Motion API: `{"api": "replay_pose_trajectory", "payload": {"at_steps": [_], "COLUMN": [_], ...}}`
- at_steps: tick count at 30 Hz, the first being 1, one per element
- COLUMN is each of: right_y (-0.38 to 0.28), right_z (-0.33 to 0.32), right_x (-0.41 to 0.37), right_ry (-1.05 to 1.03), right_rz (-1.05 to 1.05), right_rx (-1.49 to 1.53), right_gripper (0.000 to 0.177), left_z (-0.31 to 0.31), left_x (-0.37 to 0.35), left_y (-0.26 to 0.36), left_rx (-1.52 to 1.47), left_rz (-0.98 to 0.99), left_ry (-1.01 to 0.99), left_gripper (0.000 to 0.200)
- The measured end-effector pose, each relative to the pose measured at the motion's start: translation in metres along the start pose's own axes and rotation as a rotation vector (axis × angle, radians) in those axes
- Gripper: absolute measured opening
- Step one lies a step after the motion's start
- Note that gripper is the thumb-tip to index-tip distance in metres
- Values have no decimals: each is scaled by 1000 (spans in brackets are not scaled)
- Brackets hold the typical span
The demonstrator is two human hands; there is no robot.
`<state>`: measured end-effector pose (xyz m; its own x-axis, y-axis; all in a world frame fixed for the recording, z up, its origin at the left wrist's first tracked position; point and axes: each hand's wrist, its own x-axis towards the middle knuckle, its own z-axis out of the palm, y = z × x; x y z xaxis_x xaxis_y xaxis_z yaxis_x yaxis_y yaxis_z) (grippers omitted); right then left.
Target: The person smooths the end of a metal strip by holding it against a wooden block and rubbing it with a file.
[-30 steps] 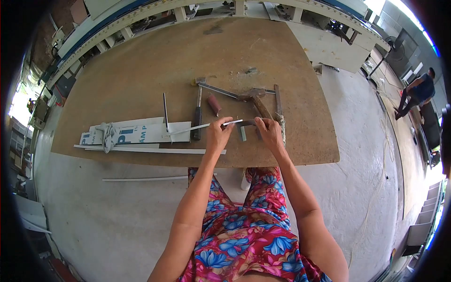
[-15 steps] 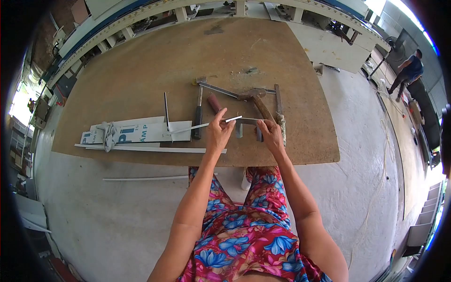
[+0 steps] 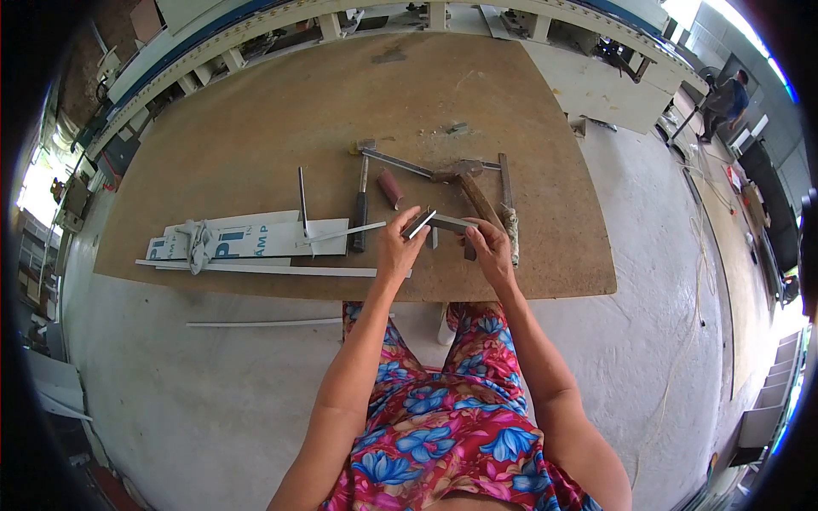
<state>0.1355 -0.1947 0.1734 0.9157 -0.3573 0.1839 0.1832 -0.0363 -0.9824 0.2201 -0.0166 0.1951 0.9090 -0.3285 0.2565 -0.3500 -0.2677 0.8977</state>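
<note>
A short metal strip (image 3: 418, 224) is pinched in my left hand (image 3: 399, 247), tilted up to the right. My right hand (image 3: 493, 253) grips the right end of a flat grey bar (image 3: 453, 224), whose other end meets the strip near my left fingers. Beyond my hands lie a dark red cylinder (image 3: 389, 187) and a wooden-handled hammer (image 3: 477, 198). Another hammer with a black grip (image 3: 360, 213) lies left of my left hand. Small metal pieces, partly hidden, rest on the table between my hands.
The brown table (image 3: 281, 136) carries printed white panels (image 3: 264, 240), long white strips (image 3: 281, 271), a crumpled grey cloth (image 3: 198, 247) and a rope-wrapped bar (image 3: 509, 217). Machinery (image 3: 596, 85) borders the far side. A person (image 3: 727, 104) stands far right by a fan.
The grey bar and metal strip have turned, showing broader faces. My hands have shifted only slightly. The distant person has moved up and left and changed posture.
</note>
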Motion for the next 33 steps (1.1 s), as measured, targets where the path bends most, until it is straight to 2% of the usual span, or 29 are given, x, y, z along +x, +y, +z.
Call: {"api": "replay_pose_trajectory", "payload": {"at_steps": [2, 5, 14, 17, 22, 33], "right_y": [0, 1, 7, 1, 11, 22], "right_z": [2, 2, 4, 8, 6, 18], "right_x": [-1, -3, -10, -12, -13, -6], "right_ry": [2, 2, -15, -3, -35, 89], "right_rz": [1, 18, 15, 18, 25, -29], "right_rx": [24, 47, 102, 151, 126, 173], "right_gripper": [28, 28, 30, 28, 31, 32], "left_z": [3, 1, 7, 5, 5, 3], "left_x": [-1, -1, -1, -3, -3, -4], "left_y": [-1, 3, -6, -1, -3, -29], "left_rx": [-79, -102, -242, -382, -444, -563], "left_rz": [53, -12, 0, -126, -149, -241], "left_ry": [28, -35, 13, -15, -9, 45], "left_gripper": [40, 41, 36, 36, 34, 46]}}
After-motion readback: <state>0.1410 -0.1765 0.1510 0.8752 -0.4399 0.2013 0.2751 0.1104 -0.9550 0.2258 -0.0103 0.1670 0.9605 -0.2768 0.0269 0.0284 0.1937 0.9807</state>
